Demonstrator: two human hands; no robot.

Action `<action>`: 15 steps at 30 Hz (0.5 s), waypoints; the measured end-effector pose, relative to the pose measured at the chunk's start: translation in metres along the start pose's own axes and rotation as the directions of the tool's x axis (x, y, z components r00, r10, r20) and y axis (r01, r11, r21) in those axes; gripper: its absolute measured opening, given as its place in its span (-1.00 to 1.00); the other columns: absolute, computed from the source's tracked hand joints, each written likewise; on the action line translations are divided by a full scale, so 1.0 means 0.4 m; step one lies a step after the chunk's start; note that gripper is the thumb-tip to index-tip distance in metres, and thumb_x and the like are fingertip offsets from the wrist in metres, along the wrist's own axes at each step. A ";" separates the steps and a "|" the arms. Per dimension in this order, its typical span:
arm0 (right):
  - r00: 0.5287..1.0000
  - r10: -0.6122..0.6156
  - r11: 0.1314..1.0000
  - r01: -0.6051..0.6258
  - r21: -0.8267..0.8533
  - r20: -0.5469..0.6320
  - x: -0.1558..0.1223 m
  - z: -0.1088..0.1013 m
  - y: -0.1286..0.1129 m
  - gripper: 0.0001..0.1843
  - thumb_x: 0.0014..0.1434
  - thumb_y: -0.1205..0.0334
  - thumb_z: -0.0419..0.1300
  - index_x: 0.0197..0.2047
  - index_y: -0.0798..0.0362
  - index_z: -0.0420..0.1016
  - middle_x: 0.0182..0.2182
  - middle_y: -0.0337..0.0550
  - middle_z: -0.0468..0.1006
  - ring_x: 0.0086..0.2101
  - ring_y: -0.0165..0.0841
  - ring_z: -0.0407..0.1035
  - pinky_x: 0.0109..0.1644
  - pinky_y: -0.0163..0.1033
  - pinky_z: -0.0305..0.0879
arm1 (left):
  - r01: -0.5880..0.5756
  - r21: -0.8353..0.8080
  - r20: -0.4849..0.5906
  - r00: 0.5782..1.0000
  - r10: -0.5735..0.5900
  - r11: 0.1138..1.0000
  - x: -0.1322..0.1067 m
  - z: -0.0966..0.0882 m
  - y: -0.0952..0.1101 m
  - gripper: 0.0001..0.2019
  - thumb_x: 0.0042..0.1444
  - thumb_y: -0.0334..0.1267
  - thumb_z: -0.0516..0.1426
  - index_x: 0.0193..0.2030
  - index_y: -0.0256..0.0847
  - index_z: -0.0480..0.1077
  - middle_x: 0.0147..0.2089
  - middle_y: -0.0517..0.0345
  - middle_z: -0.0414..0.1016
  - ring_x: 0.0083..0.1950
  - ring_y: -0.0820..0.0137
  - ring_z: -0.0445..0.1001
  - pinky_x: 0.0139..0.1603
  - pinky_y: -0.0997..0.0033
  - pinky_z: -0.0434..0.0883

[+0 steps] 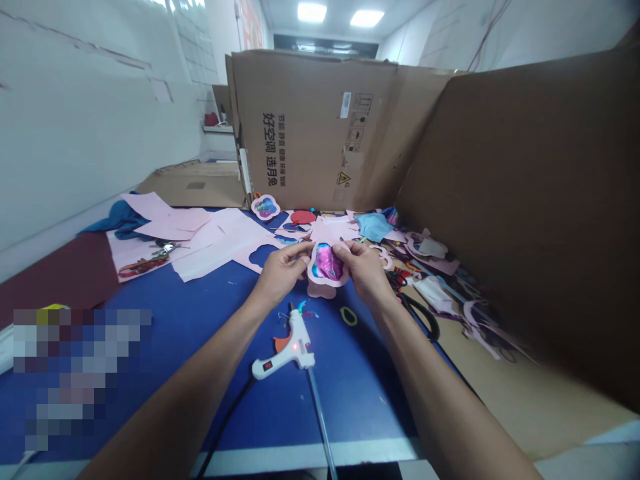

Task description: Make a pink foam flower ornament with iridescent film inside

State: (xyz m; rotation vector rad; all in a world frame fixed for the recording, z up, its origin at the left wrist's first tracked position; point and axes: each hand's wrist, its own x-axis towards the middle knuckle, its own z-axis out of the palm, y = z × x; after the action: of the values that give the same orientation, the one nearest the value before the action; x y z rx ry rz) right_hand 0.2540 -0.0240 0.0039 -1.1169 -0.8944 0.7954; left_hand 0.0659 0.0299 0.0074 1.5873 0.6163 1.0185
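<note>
Between my left hand [284, 270] and my right hand [367, 267], a flower-shaped pink paper frame [314, 277] is pinched by its two sides. Shiny magenta and blue foil [329, 261] fills its middle. Another pink paper shape [321, 291] shows just below its lower edge; I cannot tell whether the two touch. Nearer to me on the blue table [210, 340] lies a white hot glue gun [295, 347] with an orange trigger, a small red light and a long clear glue stick [321, 417] out of its back. A small yellow-green ring [349, 316] lies below my right hand.
Pink paper sheets [220, 237], some with cut-outs, cover the back left, with scissors [167, 249] on them. A similar foil-filled flower [265, 207] stands behind. Scraps and a black-handled tool [423, 319] crowd the right. Cardboard panels [310, 133] wall off the back and right.
</note>
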 end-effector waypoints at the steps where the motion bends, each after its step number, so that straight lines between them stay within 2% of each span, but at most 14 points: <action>1: 1.000 0.000 1.000 0.000 0.005 0.001 0.000 0.000 0.001 -0.58 -0.09 -0.10 0.56 -0.45 0.02 0.55 -0.56 -0.30 0.49 -0.56 -0.43 0.23 -0.51 -0.28 0.17 | -0.005 -0.009 0.005 1.000 0.005 1.000 0.000 0.002 -0.001 -0.56 0.15 -0.17 0.32 0.18 -0.15 0.66 0.05 0.00 0.69 -0.20 0.30 0.60 -0.23 0.37 0.54; 4: 1.000 0.017 1.000 -0.017 0.003 0.011 0.002 0.000 0.005 -0.57 -0.08 -0.13 0.56 -0.44 0.02 0.56 -0.59 -0.30 0.47 -0.57 -0.41 0.24 -0.52 -0.26 0.19 | -0.031 -0.045 0.012 0.999 0.032 0.998 0.000 0.011 -0.001 -0.45 0.06 -0.25 0.36 0.25 -0.17 0.61 0.26 -0.08 0.62 -0.03 0.26 0.62 -0.12 0.38 0.55; 7: 0.999 0.031 1.000 -0.031 -0.003 0.017 0.004 -0.003 0.007 -0.55 -0.08 -0.15 0.56 -0.42 0.00 0.55 -0.60 -0.30 0.45 -0.58 -0.39 0.26 -0.52 -0.25 0.20 | -0.027 -0.051 0.007 1.000 0.027 0.998 -0.003 0.019 0.002 -0.43 0.02 -0.31 0.35 0.25 -0.17 0.60 0.28 -0.09 0.59 0.00 0.29 0.62 -0.11 0.44 0.53; 11: 0.999 0.033 0.999 -0.033 -0.028 0.020 0.006 -0.005 0.012 -0.54 -0.07 -0.18 0.54 -0.41 -0.01 0.52 -0.60 -0.31 0.44 -0.61 -0.39 0.24 -0.55 -0.23 0.18 | 0.019 -0.080 -0.021 1.000 -0.021 0.997 -0.007 0.020 0.010 -0.39 0.04 -0.28 0.37 0.29 -0.15 0.54 0.01 0.02 0.66 -0.23 0.38 0.59 -0.25 0.46 0.51; 15: 1.000 0.028 0.999 -0.028 -0.045 -0.013 0.004 -0.002 0.013 -0.55 -0.07 -0.17 0.53 -0.39 0.01 0.56 -0.57 -0.28 0.49 -0.61 -0.40 0.23 -0.57 -0.24 0.16 | 0.097 -0.161 -0.097 0.989 -0.114 0.982 -0.005 0.013 0.014 -0.43 0.15 -0.09 0.35 0.31 -0.10 0.51 -0.28 0.15 0.61 -0.35 0.36 0.57 -0.34 0.43 0.52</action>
State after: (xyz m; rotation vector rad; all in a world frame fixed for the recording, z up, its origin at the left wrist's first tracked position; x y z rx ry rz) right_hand 0.2550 -0.0215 -0.0011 -1.1754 -0.8920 0.7936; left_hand 0.0687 0.0244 0.0121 1.3568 0.6700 1.0505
